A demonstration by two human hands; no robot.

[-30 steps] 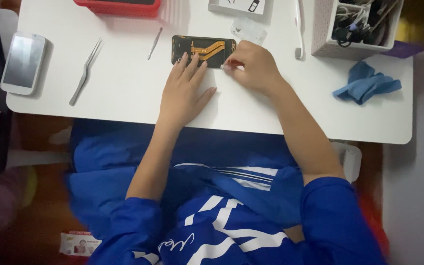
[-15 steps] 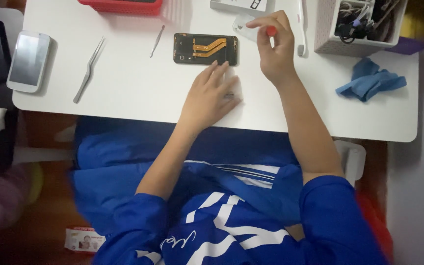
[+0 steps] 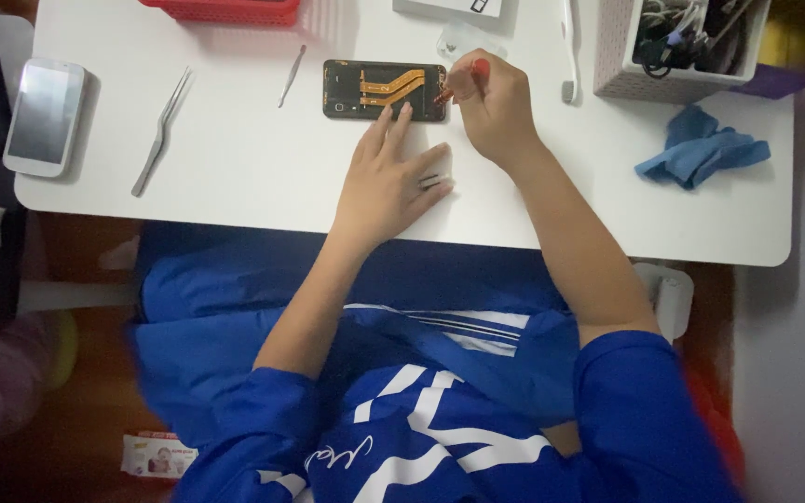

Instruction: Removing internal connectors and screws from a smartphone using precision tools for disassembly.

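organizer bin (image 3: pixel 612 65): cables, tools | right hand (image 3: pixel 491 107): red tool (image 3: pixel 479 68)

An opened phone (image 3: pixel 385 90) lies flat and lengthwise across the white table, at 12 o'clock from the person. Its back is off, showing dark insides crossed by orange ribbon strips. A red-handled tool (image 3: pixel 466 78) touches its 3 o'clock end, tilted.
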